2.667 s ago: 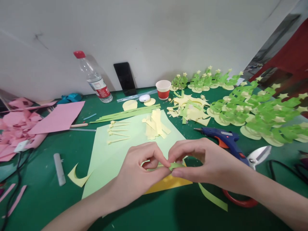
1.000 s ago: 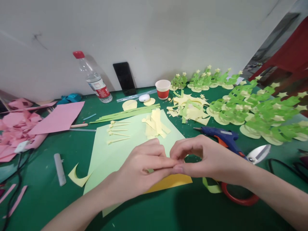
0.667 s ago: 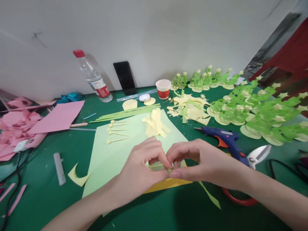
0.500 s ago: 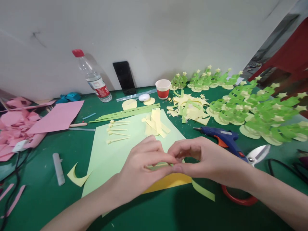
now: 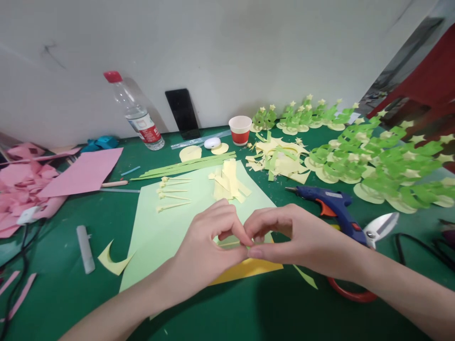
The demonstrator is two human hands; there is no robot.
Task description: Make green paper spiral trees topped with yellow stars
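My left hand (image 5: pixel 213 241) and my right hand (image 5: pixel 284 234) meet fingertip to fingertip over the lower edge of a pale green sheet (image 5: pixel 159 255). Both are closed in a pinch on a narrow green paper strip (image 5: pixel 305 277), whose loose end hangs out below my right hand. A thin pale piece shows inside the curl of my left fingers, mostly hidden. Under the hands lies an orange-yellow sheet (image 5: pixel 245 271). Beyond them on the green sheet are several thin paper stems with knobbed tips (image 5: pixel 174 195) and a pile of pale yellow strips (image 5: pixel 231 182).
Right of my hands lie a blue glue gun (image 5: pixel 329 196) and red-handled scissors (image 5: pixel 380 229). Paper scraps (image 5: pixel 280 156), a paper cup (image 5: pixel 241 131), a phone (image 5: pixel 183 113) and a bottle (image 5: pixel 142 123) are behind. Finished green paper plants (image 5: pixel 384 161) crowd the right; pink paper (image 5: pixel 83 173) lies left.
The pinched fingertips have shifted slightly left, and my left index finger is more arched. The strip's loose end has turned and shows narrower below my right hand.
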